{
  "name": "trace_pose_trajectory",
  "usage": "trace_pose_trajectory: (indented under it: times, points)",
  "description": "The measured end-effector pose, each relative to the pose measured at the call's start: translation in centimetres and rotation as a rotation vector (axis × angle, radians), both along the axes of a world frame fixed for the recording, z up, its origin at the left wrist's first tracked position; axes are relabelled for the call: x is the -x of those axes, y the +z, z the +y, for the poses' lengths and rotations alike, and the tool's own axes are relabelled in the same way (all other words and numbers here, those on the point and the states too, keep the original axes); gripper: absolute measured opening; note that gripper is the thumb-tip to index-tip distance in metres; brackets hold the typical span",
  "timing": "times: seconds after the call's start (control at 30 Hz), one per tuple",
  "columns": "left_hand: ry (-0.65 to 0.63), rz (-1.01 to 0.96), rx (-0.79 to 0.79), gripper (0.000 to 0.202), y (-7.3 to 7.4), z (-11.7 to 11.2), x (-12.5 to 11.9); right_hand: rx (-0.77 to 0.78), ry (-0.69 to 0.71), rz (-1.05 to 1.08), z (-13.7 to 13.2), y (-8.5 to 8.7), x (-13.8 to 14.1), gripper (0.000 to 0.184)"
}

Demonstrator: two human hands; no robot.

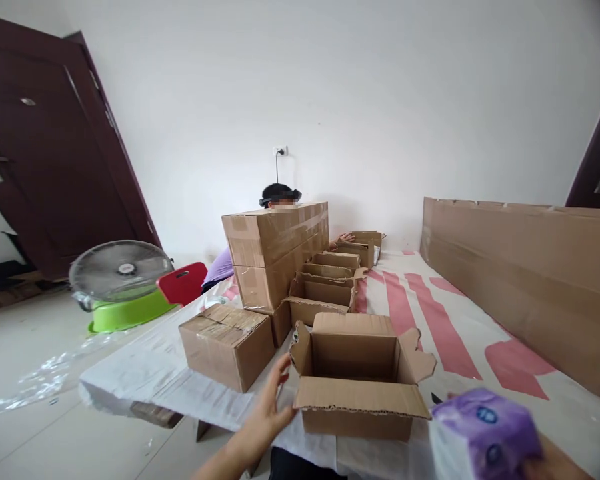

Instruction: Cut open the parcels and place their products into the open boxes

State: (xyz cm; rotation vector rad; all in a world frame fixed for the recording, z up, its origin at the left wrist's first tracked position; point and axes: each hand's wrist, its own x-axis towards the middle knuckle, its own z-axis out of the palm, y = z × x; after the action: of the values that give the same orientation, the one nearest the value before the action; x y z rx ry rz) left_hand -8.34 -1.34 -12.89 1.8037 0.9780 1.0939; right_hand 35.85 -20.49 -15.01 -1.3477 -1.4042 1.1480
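Note:
An open cardboard box (355,423) stands in front of me on the table, its flaps folded outward and its visible inside bare. My left hand (267,413) is at its left side, fingers apart, thumb by the front flap; whether it touches the cardboard I cannot tell. At the lower right my right hand (550,460) grips a purple and white tissue pack (485,430), blurred a little and held right of the box. Most of the right hand's fingers are hidden behind the pack. A taped-shut carton (230,343) sits just left of the open box.
Several open boxes (325,293) stand in a row behind, beside stacked taped cartons (280,250). Behind the stack sits another person (279,193), a hand (345,238) at the far boxes. A long cardboard panel (520,280) borders the right. A fan (125,270) and red chair (183,283) are left.

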Motion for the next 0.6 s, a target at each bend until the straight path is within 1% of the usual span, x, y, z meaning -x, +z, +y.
trace_pose_trajectory:
  times: [0.03,0.07,0.1,0.17,0.2,0.23,0.3,0.37,0.43,0.5,0.6]
  points:
    - [-0.068,0.045,0.064,0.076,-0.7,-0.1,-0.9,0.015,0.073,0.157,0.4,0.2,1.7,0.089]
    - [-0.106,0.063,0.11,0.082,-1.0,-0.3,-1.9,0.006,0.12,0.264,1.1,0.7,3.6,0.087]
    - [-0.117,0.061,0.135,0.083,-1.1,-0.4,-2.8,-0.011,0.152,0.299,2.1,1.4,5.5,0.086]
    - [-0.063,0.022,0.133,0.075,-1.3,-0.6,-4.1,-0.009,0.231,0.293,4.2,2.6,9.0,0.086]
    - [-0.007,0.002,0.121,0.068,-1.5,-0.6,-4.3,-0.028,0.233,0.3,5.2,3.1,10.4,0.086]
    - [0.059,-0.015,0.107,0.062,-2.0,-0.5,-4.2,-0.044,0.237,0.313,6.1,3.4,11.6,0.086]
    - [0.209,-0.048,0.089,0.053,-3.4,0.0,-2.9,-0.067,0.252,0.359,7.6,3.6,13.2,0.089]
    - [0.364,-0.069,0.086,0.051,-5.2,0.6,-1.0,-0.062,0.305,0.409,9.0,3.5,14.4,0.09]
    - [0.476,-0.056,0.091,0.051,-6.4,1.1,0.8,-0.037,0.352,0.448,10.4,3.5,15.5,0.088]
    - [0.539,-0.036,0.093,0.052,-6.7,1.6,1.7,-0.019,0.355,0.47,12.0,3.4,16.5,0.083]
    - [0.596,-0.039,0.085,0.058,-5.6,2.6,1.6,-0.005,0.277,0.478,14.4,2.9,17.4,0.076]
